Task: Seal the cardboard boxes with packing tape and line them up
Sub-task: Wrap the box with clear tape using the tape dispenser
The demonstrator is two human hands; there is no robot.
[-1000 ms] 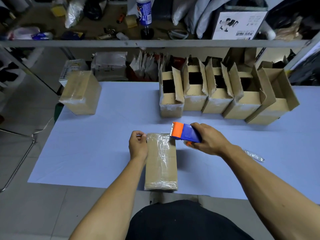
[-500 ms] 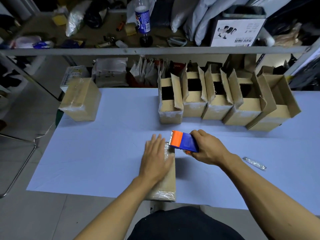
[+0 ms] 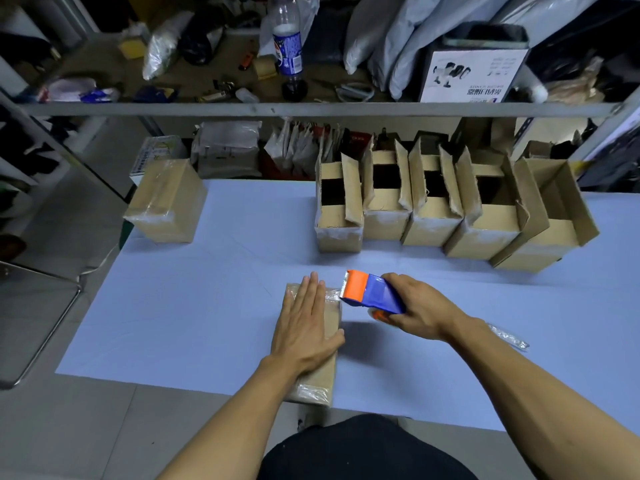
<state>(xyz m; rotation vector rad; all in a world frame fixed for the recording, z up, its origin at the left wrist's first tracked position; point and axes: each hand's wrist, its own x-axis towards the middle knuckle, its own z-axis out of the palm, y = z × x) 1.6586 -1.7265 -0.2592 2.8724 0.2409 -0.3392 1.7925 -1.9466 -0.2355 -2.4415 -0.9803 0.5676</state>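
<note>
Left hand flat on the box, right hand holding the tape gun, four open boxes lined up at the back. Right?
Not quite: the head view shows five open boxes in the back row, not four. The rest holds: the left hand lies flat on the box and the right hand holds the tape gun.

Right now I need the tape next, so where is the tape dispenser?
In the head view the tape dispenser is in the right hand, centre-right on the table, its orange end at the far right corner of the box under the left hand.

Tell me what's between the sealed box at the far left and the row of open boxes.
Only bare table, seen from the head camera, between sealed box and open boxes.
</note>
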